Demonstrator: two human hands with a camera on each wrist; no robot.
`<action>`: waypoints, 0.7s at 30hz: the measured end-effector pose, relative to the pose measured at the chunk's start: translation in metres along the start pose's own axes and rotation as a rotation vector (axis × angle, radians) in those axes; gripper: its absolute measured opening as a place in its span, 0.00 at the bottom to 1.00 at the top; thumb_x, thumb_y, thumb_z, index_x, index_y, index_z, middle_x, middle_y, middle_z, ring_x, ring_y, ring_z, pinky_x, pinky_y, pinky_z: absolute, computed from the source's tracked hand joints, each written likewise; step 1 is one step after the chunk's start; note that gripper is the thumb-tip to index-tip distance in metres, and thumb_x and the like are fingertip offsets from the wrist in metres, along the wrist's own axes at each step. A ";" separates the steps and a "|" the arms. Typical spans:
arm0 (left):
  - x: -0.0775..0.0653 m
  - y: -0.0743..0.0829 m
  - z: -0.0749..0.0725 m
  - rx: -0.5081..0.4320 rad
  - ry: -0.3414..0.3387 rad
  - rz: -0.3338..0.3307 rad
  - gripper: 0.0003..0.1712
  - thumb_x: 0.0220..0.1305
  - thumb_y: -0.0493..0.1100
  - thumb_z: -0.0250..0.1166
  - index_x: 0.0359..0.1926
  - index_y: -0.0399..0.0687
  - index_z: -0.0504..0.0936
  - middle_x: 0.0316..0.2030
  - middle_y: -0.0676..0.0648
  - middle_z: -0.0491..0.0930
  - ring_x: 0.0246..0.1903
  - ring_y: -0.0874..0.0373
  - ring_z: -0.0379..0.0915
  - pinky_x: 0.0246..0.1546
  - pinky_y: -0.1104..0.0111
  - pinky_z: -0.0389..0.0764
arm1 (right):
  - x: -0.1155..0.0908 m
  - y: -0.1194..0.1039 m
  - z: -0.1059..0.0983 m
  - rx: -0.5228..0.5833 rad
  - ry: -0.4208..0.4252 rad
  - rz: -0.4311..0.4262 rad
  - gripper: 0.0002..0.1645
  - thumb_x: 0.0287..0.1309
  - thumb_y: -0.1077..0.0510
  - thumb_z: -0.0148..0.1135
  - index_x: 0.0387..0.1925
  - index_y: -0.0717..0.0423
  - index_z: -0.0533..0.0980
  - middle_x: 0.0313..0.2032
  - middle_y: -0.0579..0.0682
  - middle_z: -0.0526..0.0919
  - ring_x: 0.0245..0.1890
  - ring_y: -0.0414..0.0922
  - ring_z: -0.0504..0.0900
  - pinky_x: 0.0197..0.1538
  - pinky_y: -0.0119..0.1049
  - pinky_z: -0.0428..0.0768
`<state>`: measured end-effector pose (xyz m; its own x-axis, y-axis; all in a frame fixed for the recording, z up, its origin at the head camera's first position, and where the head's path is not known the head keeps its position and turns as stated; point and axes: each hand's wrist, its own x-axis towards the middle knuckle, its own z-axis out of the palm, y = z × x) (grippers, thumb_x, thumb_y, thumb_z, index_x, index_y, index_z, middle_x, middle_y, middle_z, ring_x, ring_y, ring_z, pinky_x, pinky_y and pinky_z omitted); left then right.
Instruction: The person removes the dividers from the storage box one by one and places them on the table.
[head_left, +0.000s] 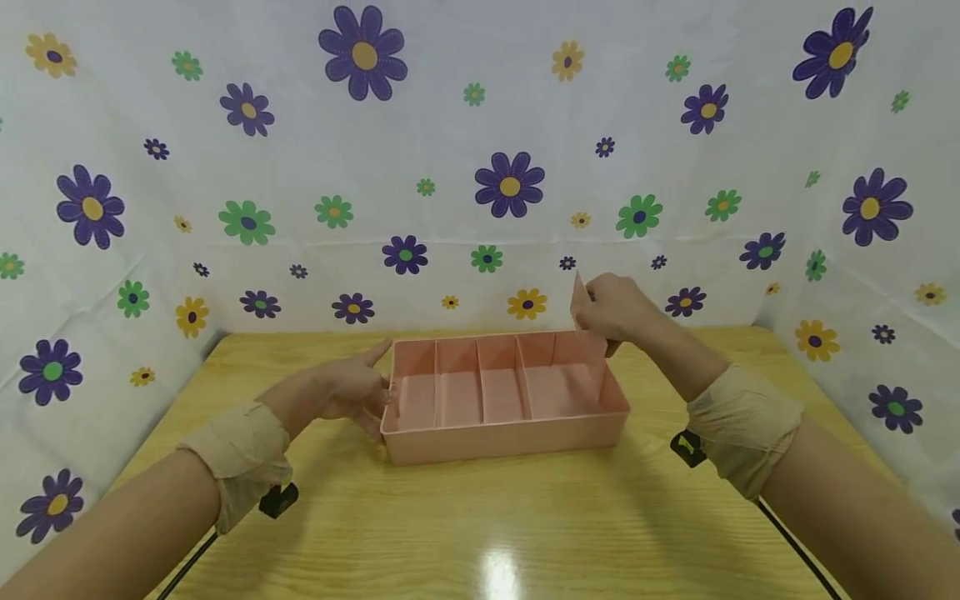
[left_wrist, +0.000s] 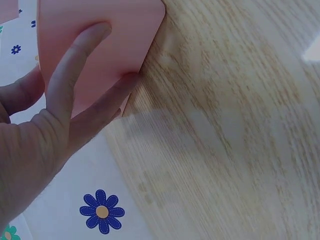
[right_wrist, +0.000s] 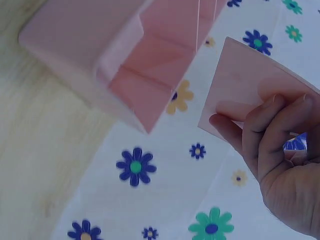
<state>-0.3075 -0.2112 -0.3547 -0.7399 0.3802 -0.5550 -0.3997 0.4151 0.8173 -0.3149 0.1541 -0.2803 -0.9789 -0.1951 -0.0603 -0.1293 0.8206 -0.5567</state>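
Note:
A long pink divided box [head_left: 506, 437] sits on the wooden table, with upright partitions standing across its inside. At the box's left end my left hand [head_left: 352, 390] grips the end wall. In the left wrist view, fingers [left_wrist: 70, 70] lie along the outer face of that pink wall [left_wrist: 100, 10], while another digit passes behind the rim. My right hand [head_left: 617, 308] pinches a loose, thin pink divider plate [head_left: 581, 302] over the box's back right corner. Seen from the right wrist, the plate [right_wrist: 240, 80] is held apart from the box [right_wrist: 75, 35].
The light wooden table [head_left: 450, 517] carries the box near its back edge. White cloth [head_left: 420, 133] printed with flowers rises behind and on both sides. A dark camera with a cable hangs beneath each wrist band [head_left: 746, 429].

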 end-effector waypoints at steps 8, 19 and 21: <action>-0.003 -0.001 -0.005 0.007 -0.017 0.005 0.57 0.71 0.24 0.45 0.75 0.69 0.15 0.74 0.22 0.39 0.55 0.32 0.77 0.42 0.45 0.87 | 0.003 0.030 -0.022 -0.380 0.008 0.016 0.24 0.69 0.61 0.47 0.63 0.69 0.66 0.43 0.64 0.80 0.31 0.52 0.81 0.29 0.41 0.83; 0.003 -0.003 0.000 0.014 -0.032 0.008 0.56 0.72 0.26 0.46 0.75 0.67 0.15 0.75 0.23 0.41 0.58 0.32 0.75 0.42 0.46 0.87 | 0.001 0.124 -0.004 -0.619 -0.004 -0.056 0.14 0.56 0.70 0.59 0.45 0.62 0.70 0.27 0.56 0.78 0.27 0.52 0.78 0.28 0.48 0.80; 0.003 -0.003 -0.001 0.008 -0.031 0.007 0.56 0.72 0.26 0.45 0.75 0.68 0.15 0.75 0.23 0.41 0.58 0.32 0.75 0.43 0.45 0.87 | 0.004 0.135 0.001 -0.628 -0.012 -0.088 0.19 0.57 0.71 0.58 0.51 0.61 0.72 0.29 0.57 0.80 0.29 0.54 0.81 0.31 0.50 0.82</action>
<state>-0.3090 -0.2118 -0.3594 -0.7253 0.4083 -0.5542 -0.3905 0.4191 0.8197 -0.3358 0.2639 -0.3563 -0.9591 -0.2792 -0.0474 -0.2808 0.9592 0.0319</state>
